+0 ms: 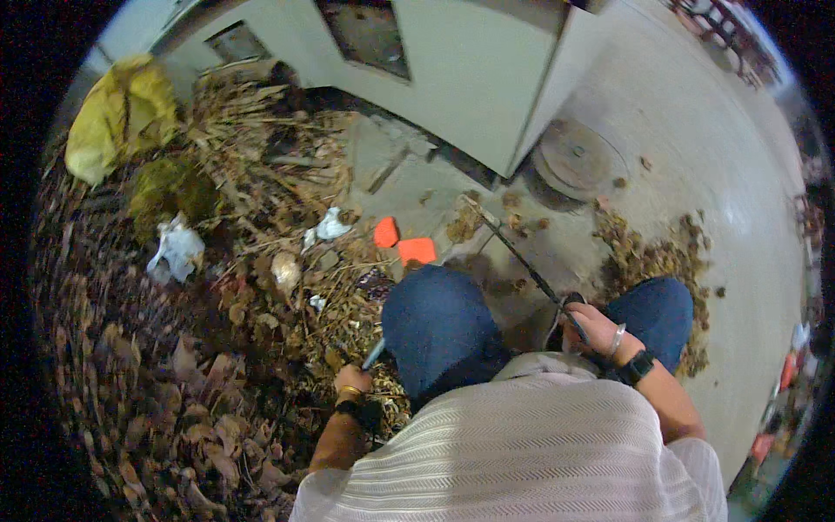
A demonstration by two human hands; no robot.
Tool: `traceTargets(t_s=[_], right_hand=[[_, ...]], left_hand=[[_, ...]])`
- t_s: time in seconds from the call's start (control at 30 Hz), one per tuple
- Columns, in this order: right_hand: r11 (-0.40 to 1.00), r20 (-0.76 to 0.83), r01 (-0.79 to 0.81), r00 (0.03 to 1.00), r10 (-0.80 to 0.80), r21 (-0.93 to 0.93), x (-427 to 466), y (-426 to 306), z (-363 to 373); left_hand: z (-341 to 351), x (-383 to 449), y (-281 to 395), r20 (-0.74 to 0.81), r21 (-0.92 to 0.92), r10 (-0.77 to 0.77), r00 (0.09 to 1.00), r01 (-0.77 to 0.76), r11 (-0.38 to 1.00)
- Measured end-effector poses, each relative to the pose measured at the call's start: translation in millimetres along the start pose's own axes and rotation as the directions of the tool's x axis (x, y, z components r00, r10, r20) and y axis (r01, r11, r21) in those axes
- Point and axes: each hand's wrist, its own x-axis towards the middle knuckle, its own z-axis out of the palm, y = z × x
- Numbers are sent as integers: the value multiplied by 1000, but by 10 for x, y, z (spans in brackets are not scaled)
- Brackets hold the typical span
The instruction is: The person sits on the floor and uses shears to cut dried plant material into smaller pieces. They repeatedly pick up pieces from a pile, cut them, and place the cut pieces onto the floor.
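My left hand [353, 378] is closed around the end of a light blue handle [373, 354], low beside my left knee and over a heap of dry leaves and twigs [313, 339]. What the handle belongs to is hidden. In front of my body, my right hand [584, 326] grips a long dark rod [522, 261] that slants up and left across the floor. A pale crosspiece [481, 211] sits at its far end, by some brown debris [463, 225]. Two orange pieces [416, 250] lie just beyond my left knee.
Dry leaves [215, 430] cover the left side. Farther off are piled sticks [261, 130], a yellow sack [124, 117] and white scraps [176, 248]. A pale wall or box [470, 72] stands ahead, beside a round lid [577, 156]. More leaf debris [652, 261] lies right of my knees.
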Motion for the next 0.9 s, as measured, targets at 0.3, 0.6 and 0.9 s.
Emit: traceTargets(t_s=[0.3,0.6,0.9], right_hand=[[985,180,-78,982,50,151,482,-1372,-181],[927,413,3,895,-170,375,898,-2512,476],[779,378,-5,876,-299,627,589,-2365,494]], left_hand=[[389,-836,-446,76,-487,-182,980,196,851],[636,-1542,-652,36,-880,-321,946,182,439],[-126,-1628,-991,136,-810,-35,990,91,-579]])
